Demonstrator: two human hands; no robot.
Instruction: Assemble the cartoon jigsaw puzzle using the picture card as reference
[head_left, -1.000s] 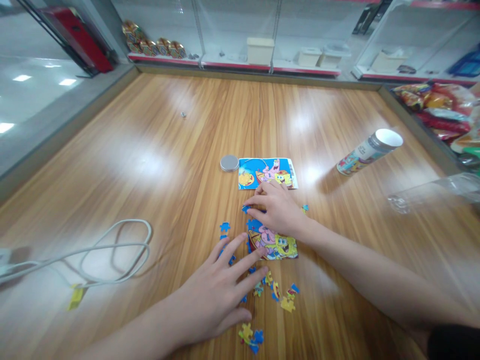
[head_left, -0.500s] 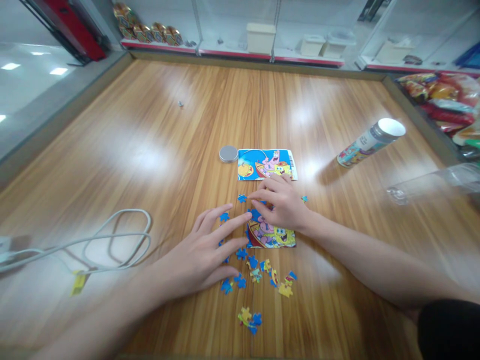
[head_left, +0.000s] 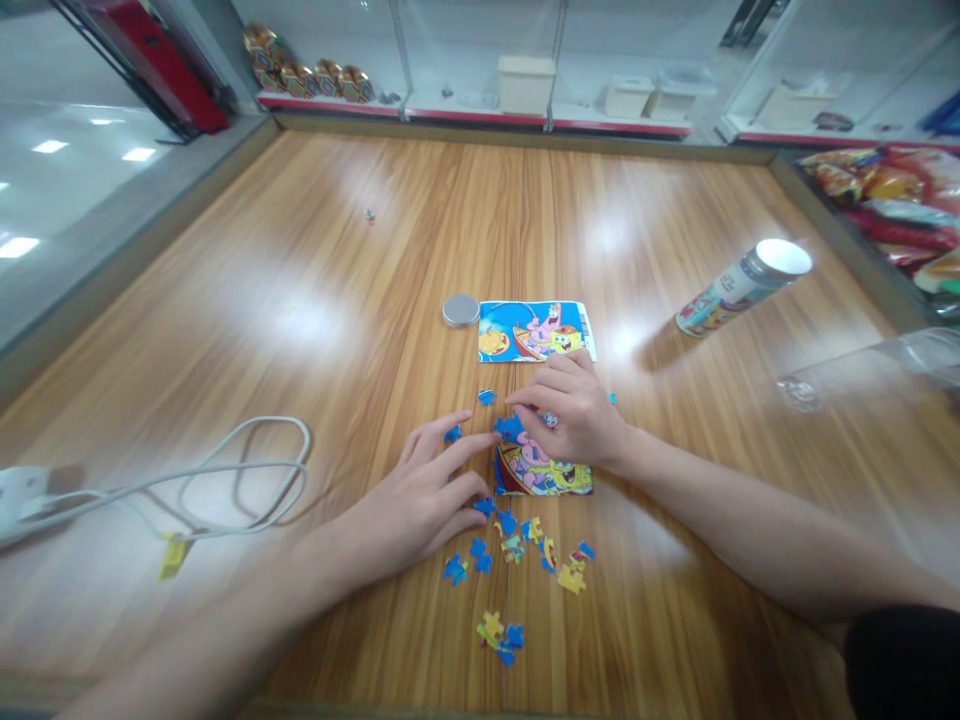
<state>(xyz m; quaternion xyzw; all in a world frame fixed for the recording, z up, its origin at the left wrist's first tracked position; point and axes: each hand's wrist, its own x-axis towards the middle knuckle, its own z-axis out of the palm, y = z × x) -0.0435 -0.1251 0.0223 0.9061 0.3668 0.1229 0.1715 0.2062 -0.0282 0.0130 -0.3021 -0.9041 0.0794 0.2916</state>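
A partly joined jigsaw puzzle [head_left: 536, 475] with cartoon figures lies on the table in front of me. My left hand [head_left: 435, 492] rests open at its left side, fingers spread, the index fingertip at the puzzle's upper left edge. Over the upper part is my right hand [head_left: 574, 408], thumb and index finger drawn close together; whatever they pinch is hidden. Loose blue pieces [head_left: 481, 555] and yellow pieces [head_left: 571, 579] lie below the puzzle. One blue piece [head_left: 487, 397] sits above it, and another [head_left: 453, 434] is partly under my left fingers. Beyond stands the flat picture sheet [head_left: 495, 322].
A round metal lid [head_left: 460, 310] lies beside the sheet. To the right are an open printed tube [head_left: 739, 288] and a clear plastic cylinder [head_left: 862, 370]. A white cable [head_left: 247, 468] loops at left. Shelves with white bins [head_left: 526, 85] line the far edge.
My right hand has shifted slightly right and down, showing more blue at the puzzle's upper left. My left fingers have drawn in a little. The whole view has shifted slightly.
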